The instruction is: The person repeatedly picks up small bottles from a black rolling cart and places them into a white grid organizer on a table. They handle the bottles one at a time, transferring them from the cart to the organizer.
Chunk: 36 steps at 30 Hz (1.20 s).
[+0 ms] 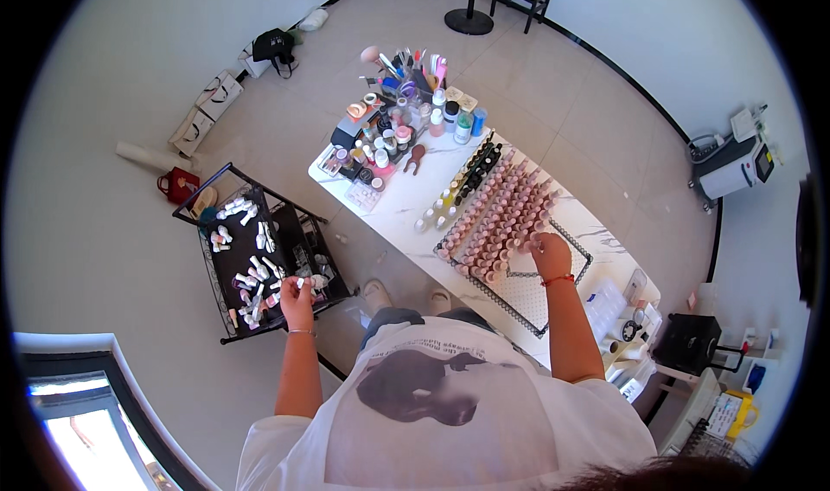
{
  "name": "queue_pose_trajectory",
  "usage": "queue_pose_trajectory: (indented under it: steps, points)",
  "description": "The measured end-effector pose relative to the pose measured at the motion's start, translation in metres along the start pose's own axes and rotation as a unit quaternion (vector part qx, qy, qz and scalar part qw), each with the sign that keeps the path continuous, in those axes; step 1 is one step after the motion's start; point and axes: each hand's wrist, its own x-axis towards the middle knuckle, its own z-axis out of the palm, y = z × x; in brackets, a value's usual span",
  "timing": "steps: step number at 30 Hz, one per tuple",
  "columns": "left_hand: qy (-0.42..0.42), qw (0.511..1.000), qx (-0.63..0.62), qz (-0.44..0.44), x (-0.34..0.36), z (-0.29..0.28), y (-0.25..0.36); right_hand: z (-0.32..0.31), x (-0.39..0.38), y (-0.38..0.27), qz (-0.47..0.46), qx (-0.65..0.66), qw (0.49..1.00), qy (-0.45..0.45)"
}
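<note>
My left hand [297, 302] is closed at the right edge of a black cart [246, 258], pinching a small bottle with a white cap [301, 283]. White-capped bottles [255, 301] lie tumbled on the cart's top beside it. Over the white marble-patterned table, my right hand [552, 256] has its fingers closed on a pink-capped bottle [535, 246] at the end of the rows. Those close rows of pink-capped bottles [501, 219] stand upright in a white tray with a dark lacy rim [527, 314]. The fingers partly hide the right bottle.
Black-capped bottles [477, 169] and yellowish bottles [441, 206] stand beyond the pink rows. Jars, brushes and a wooden-looking clip [415, 159] crowd the table's far end. Clear plastic boxes [605, 305] sit at the right. A white machine [731, 175] stands by the right wall.
</note>
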Motion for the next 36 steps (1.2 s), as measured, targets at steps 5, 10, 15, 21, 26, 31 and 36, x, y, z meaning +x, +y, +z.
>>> queue_pose_trajectory:
  steps: [5, 10, 15, 21, 26, 31, 36]
  points:
    - [-0.010, 1.000, -0.016, -0.011, 0.002, 0.001, -0.010, -0.005, 0.001, -0.005, -0.004, -0.024, 1.000, -0.016]
    - [-0.039, 0.997, -0.060, -0.018, -0.002, 0.010, 0.002, -0.007, 0.000, -0.007, -0.010, -0.038, 0.999, -0.027]
    - [-0.053, 0.995, -0.083, -0.025, -0.007, 0.021, 0.027, -0.005, 0.004, -0.005, -0.011, -0.050, 0.998, -0.025]
    - [-0.103, 0.987, -0.124, -0.018, -0.017, 0.032, 0.061, -0.027, 0.004, -0.040, -0.025, 0.036, 0.999, 0.008]
    - [-0.220, 0.974, -0.058, 0.024, -0.043, 0.063, 0.110, -0.035, -0.009, -0.094, -0.162, 0.202, 0.965, 0.034]
    - [-0.353, 0.865, 0.225, 0.276, -0.081, 0.103, 0.194, -0.063, -0.041, -0.187, -0.283, 0.248, 0.900, -0.221]
    - [-0.398, 0.764, 0.293, 0.416, -0.103, 0.138, 0.237, -0.070, -0.057, -0.230, -0.364, 0.185, 0.886, -0.219]
